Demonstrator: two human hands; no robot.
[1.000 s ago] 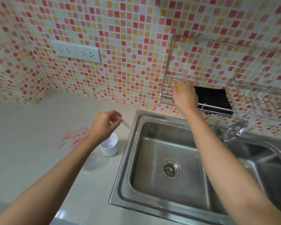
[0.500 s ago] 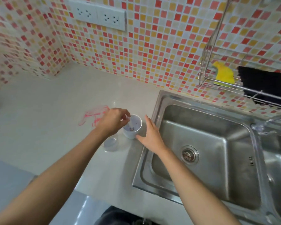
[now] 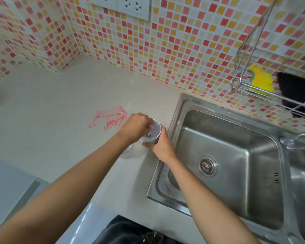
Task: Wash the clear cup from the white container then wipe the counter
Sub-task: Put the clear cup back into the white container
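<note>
The small white container (image 3: 156, 132) stands on the pale counter (image 3: 60, 120), just left of the sink's rim. My left hand (image 3: 136, 127) is over its mouth, and its fingertips pinch a small clear cup (image 3: 151, 128) at the rim; most of that cup is hidden by my fingers. My right hand (image 3: 161, 145) wraps the container's right side and steadies it. A red scribble stain (image 3: 111, 118) marks the counter just left of my left hand.
A clear round object (image 3: 128, 153) lies on the counter under my left wrist. The steel sink (image 3: 227, 152) with its drain (image 3: 207, 166) is at the right, the faucet (image 3: 298, 141) beyond it. A wire rack (image 3: 241, 85) holds a yellow sponge (image 3: 261, 80) and a black cloth (image 3: 298, 92).
My right hand left the wall rack, came down and closed on the white container. My left hand lowered the clear cup to the container's mouth. The view shifted left and down.
</note>
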